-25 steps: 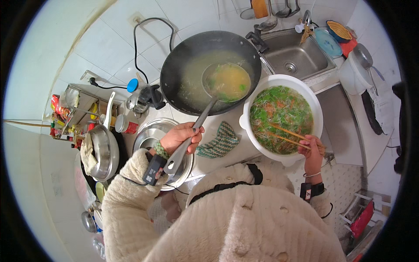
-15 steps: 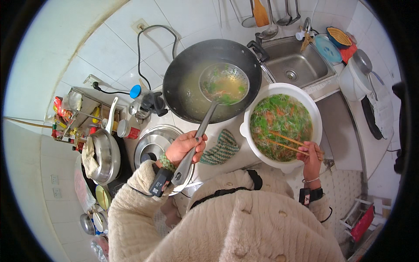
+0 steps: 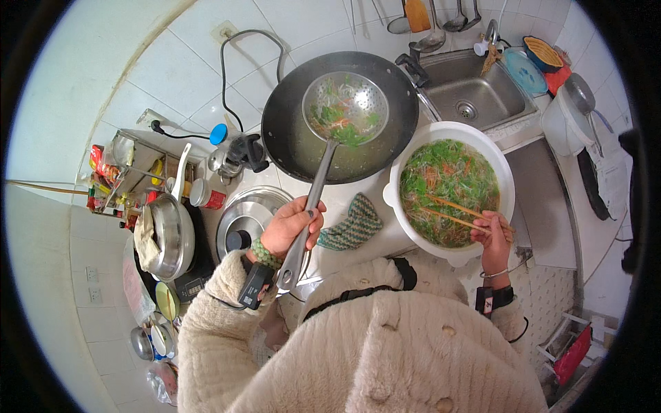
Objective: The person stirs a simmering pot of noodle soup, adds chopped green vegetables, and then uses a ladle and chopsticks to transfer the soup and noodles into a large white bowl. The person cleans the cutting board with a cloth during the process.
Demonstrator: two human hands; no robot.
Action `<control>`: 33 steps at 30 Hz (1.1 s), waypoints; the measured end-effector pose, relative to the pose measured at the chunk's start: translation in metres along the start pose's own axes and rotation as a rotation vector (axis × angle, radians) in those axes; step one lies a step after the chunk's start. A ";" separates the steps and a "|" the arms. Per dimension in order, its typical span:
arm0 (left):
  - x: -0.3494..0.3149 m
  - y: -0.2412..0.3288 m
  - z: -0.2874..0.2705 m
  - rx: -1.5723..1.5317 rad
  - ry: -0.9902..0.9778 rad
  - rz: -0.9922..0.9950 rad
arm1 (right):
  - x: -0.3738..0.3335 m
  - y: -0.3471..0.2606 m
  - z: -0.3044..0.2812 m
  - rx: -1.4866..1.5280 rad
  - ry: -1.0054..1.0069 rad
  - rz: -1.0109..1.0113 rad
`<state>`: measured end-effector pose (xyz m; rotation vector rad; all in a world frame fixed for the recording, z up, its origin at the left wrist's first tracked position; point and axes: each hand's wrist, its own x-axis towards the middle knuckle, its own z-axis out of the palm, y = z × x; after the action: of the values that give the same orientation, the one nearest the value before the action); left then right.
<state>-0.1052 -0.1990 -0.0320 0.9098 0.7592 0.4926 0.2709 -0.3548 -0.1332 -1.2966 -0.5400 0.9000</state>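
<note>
My left hand (image 3: 292, 228) is closed round the grey handle of a perforated skimmer (image 3: 368, 103). Its bowl hangs over a dark wok (image 3: 281, 131) of cloudy liquid and carries green leaves, orange shreds and pale strands. To the right, my right hand (image 3: 491, 233) grips a pair of wooden chopsticks (image 3: 454, 208), slightly parted. Their tips reach into a white plastic basin (image 3: 509, 180) filled with green leaves (image 3: 434, 172), orange shreds and thin pale strands in liquid.
A knitted green cloth (image 3: 352, 224) and a metal lid (image 3: 234, 217) lie near my left hand. Behind the basin is a steel sink (image 3: 499, 93). At left stand a steel pan (image 3: 180, 237), a kettle-like jug (image 3: 244, 153) and a seasoning rack (image 3: 141, 175).
The skimmer bowl has risen out of the wok's liquid, with leaves and shreds left in it. The chopsticks stay in the basin; my view has shifted slightly.
</note>
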 end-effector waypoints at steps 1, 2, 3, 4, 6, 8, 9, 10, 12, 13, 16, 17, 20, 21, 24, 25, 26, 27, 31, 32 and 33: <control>0.000 0.000 0.001 0.004 -0.001 0.007 | 0.000 0.000 0.000 0.013 -0.005 0.000; 0.001 -0.002 0.002 0.011 0.008 0.019 | 0.001 0.000 -0.001 0.020 -0.008 0.002; 0.001 -0.002 0.002 0.025 0.007 0.020 | 0.001 0.000 -0.001 0.019 -0.008 0.007; 0.001 -0.002 0.003 0.038 0.008 0.020 | 0.001 0.000 -0.001 0.022 -0.010 0.009; 0.001 -0.003 0.005 0.072 0.007 0.019 | 0.001 0.000 -0.001 0.025 -0.004 0.014; 0.001 -0.003 0.009 0.119 0.005 0.005 | 0.001 -0.001 -0.001 0.018 0.022 0.030; 0.000 -0.003 0.012 0.139 -0.016 0.010 | 0.001 -0.001 -0.002 0.015 0.012 0.024; -0.001 -0.003 0.016 0.163 -0.035 0.003 | 0.001 -0.002 -0.002 0.007 0.010 0.028; -0.001 -0.006 0.026 0.212 -0.079 -0.029 | 0.002 -0.003 -0.004 0.007 0.020 0.037; 0.000 -0.008 0.032 0.208 -0.120 -0.054 | 0.002 -0.004 -0.005 0.014 0.030 0.042; 0.018 -0.016 0.045 0.244 -0.279 -0.138 | 0.004 -0.004 -0.012 0.029 0.050 0.051; 0.026 -0.022 0.049 0.251 -0.318 -0.182 | 0.004 -0.004 -0.015 0.033 0.060 0.057; 0.050 -0.041 0.057 0.277 -0.401 -0.310 | 0.005 -0.004 -0.024 0.021 0.080 0.040; 0.058 -0.048 0.059 0.288 -0.421 -0.349 | 0.005 -0.004 -0.028 0.026 0.067 0.025; 0.073 -0.066 0.061 0.242 -0.372 -0.405 | 0.004 -0.005 -0.036 -0.005 0.095 0.085; 0.077 -0.070 0.061 0.228 -0.335 -0.430 | 0.003 -0.005 -0.038 -0.013 0.105 0.119; 0.080 -0.072 0.060 0.247 -0.289 -0.455 | 0.003 -0.006 -0.040 -0.021 0.086 0.110; 0.083 -0.073 0.059 0.232 -0.267 -0.474 | 0.002 -0.006 -0.041 -0.033 0.078 0.117; 0.092 -0.072 0.056 0.309 -0.166 -0.550 | 0.001 -0.007 -0.040 -0.037 0.076 0.127; 0.093 -0.071 0.056 0.325 -0.163 -0.548 | 0.001 -0.008 -0.040 -0.040 0.090 0.133; 0.093 -0.071 0.057 0.360 -0.165 -0.545 | 0.001 -0.008 -0.039 -0.037 0.093 0.135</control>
<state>0.0027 -0.2040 -0.1048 1.0098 0.9177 -0.2040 0.3040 -0.3765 -0.1342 -1.4139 -0.4021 0.9391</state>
